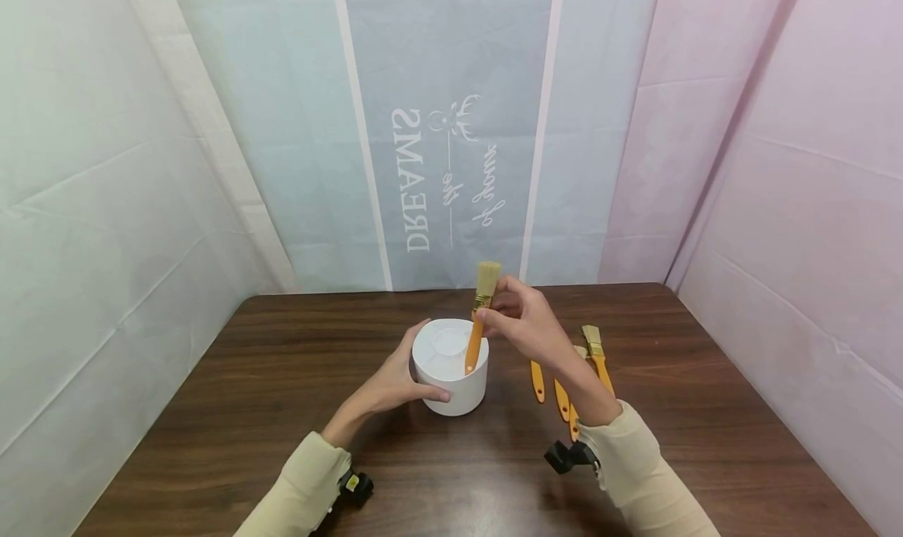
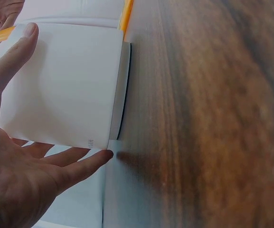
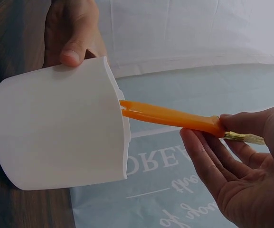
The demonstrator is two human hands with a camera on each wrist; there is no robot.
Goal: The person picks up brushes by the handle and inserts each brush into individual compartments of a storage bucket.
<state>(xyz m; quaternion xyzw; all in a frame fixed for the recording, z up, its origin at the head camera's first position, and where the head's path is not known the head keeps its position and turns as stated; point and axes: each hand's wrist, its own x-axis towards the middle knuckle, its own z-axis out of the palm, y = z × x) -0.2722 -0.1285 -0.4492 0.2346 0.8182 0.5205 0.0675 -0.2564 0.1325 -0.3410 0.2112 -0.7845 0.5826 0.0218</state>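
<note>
Upright on the table stands a white round container (image 1: 462,400) with a raised ring inside its open top. My left hand (image 1: 391,380) grips it from the left, thumb on the near side and fingers round the far side; the left wrist view shows this thumb and these fingers on the container (image 2: 75,85). A paintbrush (image 1: 476,341) with an orange handle and pale bristles is pinched in my right hand (image 1: 525,321) near its metal collar. Its bristles point up. In the right wrist view the handle end (image 3: 141,111) overlaps the container's rim.
Several more orange-handled paintbrushes (image 1: 538,382) lie on the dark wooden table (image 1: 282,411) right of the container, partly hidden by my right forearm. A cloth backdrop (image 1: 458,51) with mirrored lettering hangs behind the table's far edge, and pale cloth walls stand at both sides.
</note>
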